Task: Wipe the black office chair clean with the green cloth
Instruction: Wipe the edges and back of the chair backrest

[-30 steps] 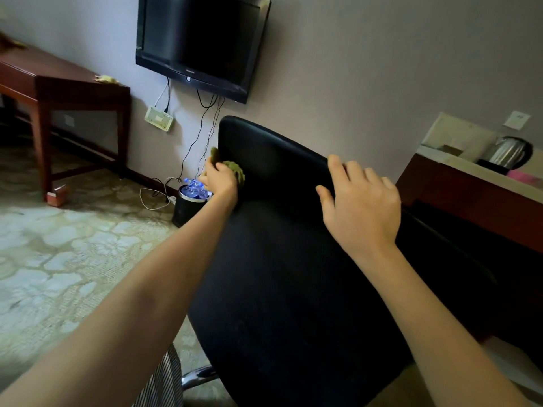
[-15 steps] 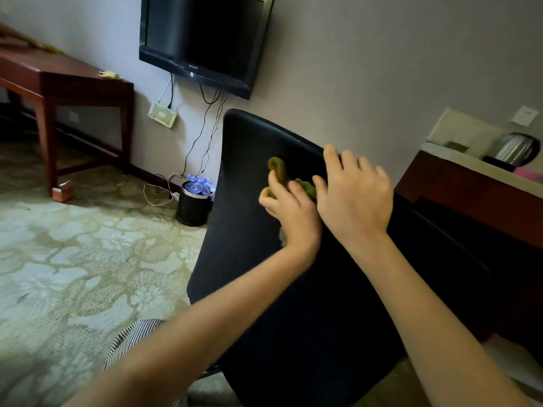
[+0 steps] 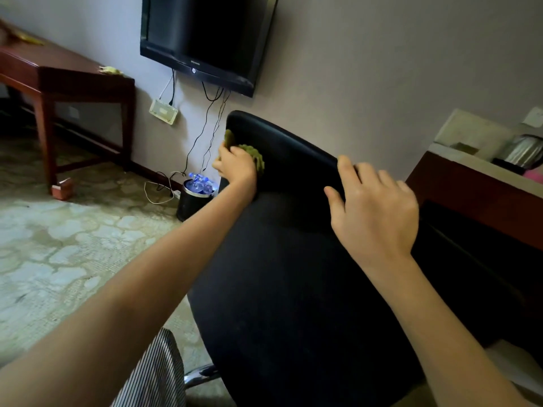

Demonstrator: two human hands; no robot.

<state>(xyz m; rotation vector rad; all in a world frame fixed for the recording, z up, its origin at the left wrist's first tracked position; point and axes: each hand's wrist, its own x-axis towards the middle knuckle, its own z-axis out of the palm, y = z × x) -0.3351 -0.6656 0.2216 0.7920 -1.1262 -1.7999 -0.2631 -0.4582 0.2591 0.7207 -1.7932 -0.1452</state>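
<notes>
Two hands work the black office chair (image 3: 293, 289): the left hand (image 3: 236, 165) clutches the bunched green cloth (image 3: 255, 157) against the backrest's left edge; the right hand (image 3: 371, 210), fingers relaxed, steadies the top. Soft cloth bunches easily; the swivelling chair needs bracing.

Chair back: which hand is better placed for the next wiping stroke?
Left. The left hand grips the cloth against the chair, at its upper left edge; the right hand holds no cloth and rests on the top edge.
</notes>
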